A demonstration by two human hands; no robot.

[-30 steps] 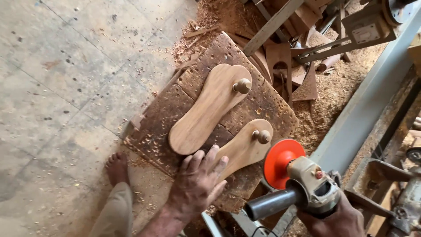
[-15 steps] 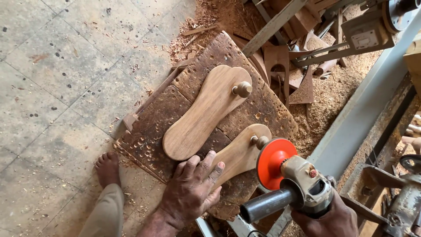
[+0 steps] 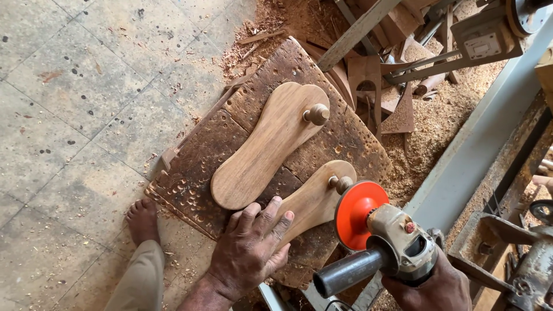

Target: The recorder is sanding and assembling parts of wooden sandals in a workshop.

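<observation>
Two foot-shaped wooden sandals with toe knobs lie on a pitted dark wooden board [image 3: 345, 135]. The far sandal [image 3: 266, 144] lies free. My left hand [image 3: 250, 247] presses flat on the heel end of the near sandal [image 3: 315, 198], fingers spread. My right hand [image 3: 429, 288] grips an angle grinder [image 3: 397, 245] with a dark side handle. Its orange disc [image 3: 356, 214] stands on edge right beside the near sandal's knob [image 3: 343, 184].
My bare left foot [image 3: 143, 220] and trouser leg rest on the tiled floor by the board's left corner. Sawdust and wood offcuts [image 3: 374, 75] lie behind the board. A grey metal machine frame [image 3: 478, 138] runs diagonally at right.
The grinder has come left and closer, its disc now next to the near sandal's knob. My left hand has stayed pressed on that sandal's heel.
</observation>
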